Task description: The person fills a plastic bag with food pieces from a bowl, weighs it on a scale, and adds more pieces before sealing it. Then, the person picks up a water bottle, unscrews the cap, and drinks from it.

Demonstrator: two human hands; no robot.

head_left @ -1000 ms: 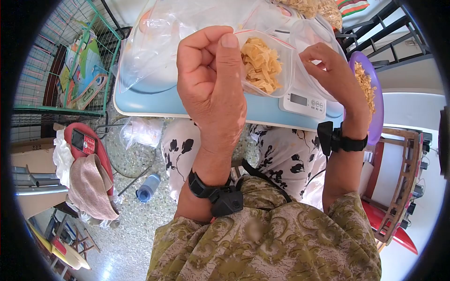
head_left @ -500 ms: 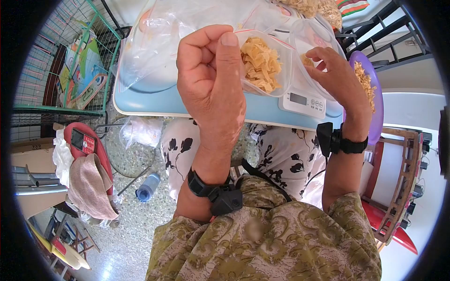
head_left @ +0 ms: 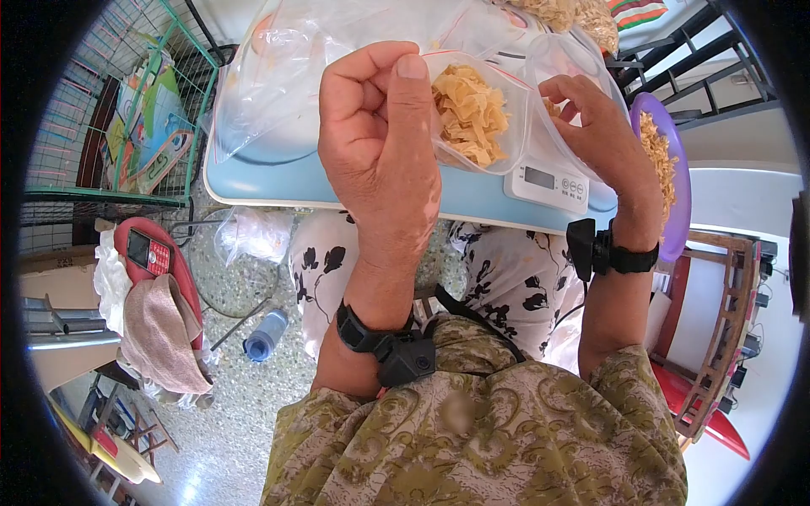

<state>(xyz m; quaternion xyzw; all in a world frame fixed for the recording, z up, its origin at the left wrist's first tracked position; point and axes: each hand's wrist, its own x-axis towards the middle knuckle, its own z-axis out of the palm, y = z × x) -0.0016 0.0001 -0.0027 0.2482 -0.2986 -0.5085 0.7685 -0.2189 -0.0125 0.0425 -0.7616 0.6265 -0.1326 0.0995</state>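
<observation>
My left hand (head_left: 380, 143) is closed, pinching the edge of a clear zip bag (head_left: 516, 126) with a red seal line. Pale yellow dried flakes (head_left: 470, 114) lie inside the bag, whose mouth is held apart. Over a clear plastic container (head_left: 553, 52), my right hand (head_left: 595, 126) has its fingers curled in. A bit of yellowish flake shows between its thumb and fingertips; the rest of the grip is hidden. A white digital scale (head_left: 547, 187) sits at the front of the table, below the bag and the container.
Large clear plastic bags (head_left: 278, 93) cover the left of the blue table (head_left: 287, 187). At right is a purple basin (head_left: 685, 211) of dried pieces. Filled bags (head_left: 582, 18) stand at the back. A red stool (head_left: 187, 291) with a phone and towel and a bottle (head_left: 266, 336) are lower left.
My right hand has shifted slightly up and left, its fingers curling closer together. The bag in my left hand has barely moved.
</observation>
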